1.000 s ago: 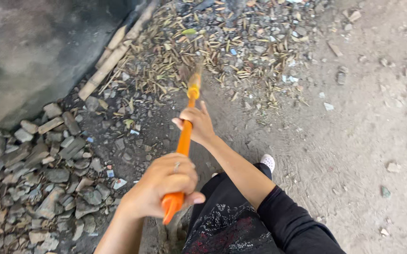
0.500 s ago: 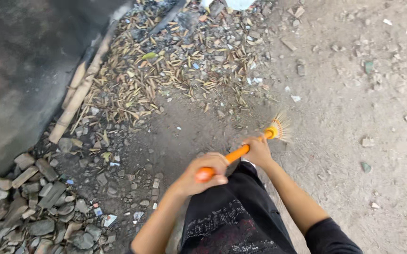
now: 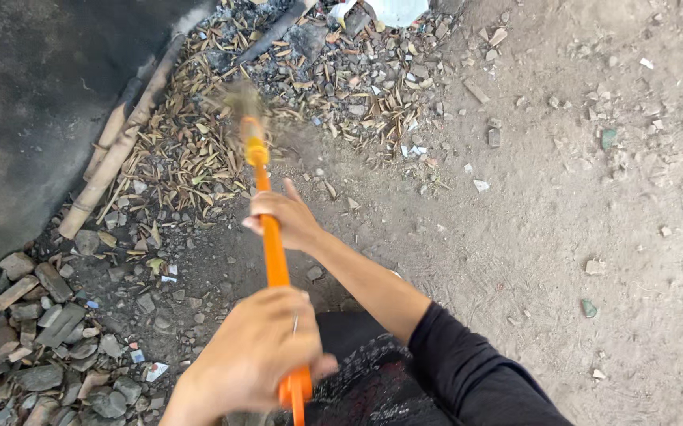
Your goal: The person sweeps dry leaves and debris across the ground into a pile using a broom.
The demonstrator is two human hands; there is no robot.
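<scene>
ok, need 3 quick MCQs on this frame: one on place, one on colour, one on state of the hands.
1. Where does the heap of dry leaves lie?
A. against the dark wall, beside the bamboo poles
B. on the bare ground at right
C. on the pile of stones

2. What colour is the broom handle?
A. blue
B. orange
C. green

3. How is the handle held?
A. left hand only
B. right hand only
C. both hands closed on it

Answers:
1 A: the leaves sit along the wall next to the bamboo poles.
2 B: the shaft is bright orange.
3 C: the left hand grips near the end, the right hand further up.
</scene>
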